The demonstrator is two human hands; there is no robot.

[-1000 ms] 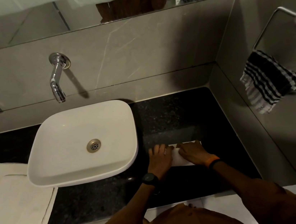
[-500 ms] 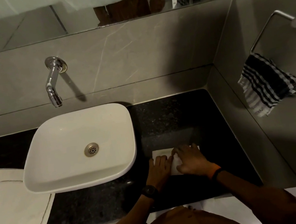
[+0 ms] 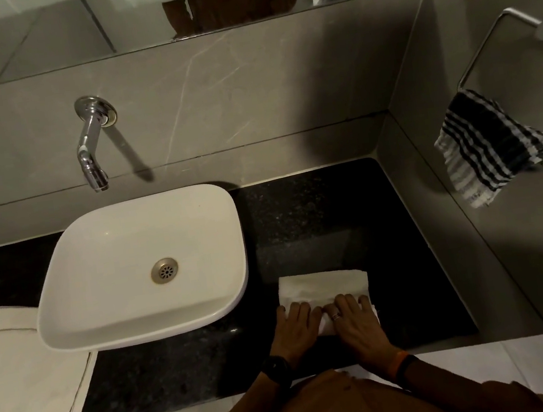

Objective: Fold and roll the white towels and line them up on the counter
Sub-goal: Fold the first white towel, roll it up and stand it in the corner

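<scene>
— Where do I stand with the towel?

— My left hand point(image 3: 294, 323) and right hand point(image 3: 355, 319) lie side by side, palms down, fingers spread and flat on the near edge of the folded white towel point(image 3: 322, 287). Neither is closed around anything; they only press

— And which way does it run?

— Its long axis goes left to right across the black counter point(image 3: 351, 216), just right of the sink point(image 3: 140, 268). The free part stretches away from my fingertips toward the wall, so I judge the roll goes forward. More white towels point(image 3: 19, 374) wait flat, left of the sink
</scene>
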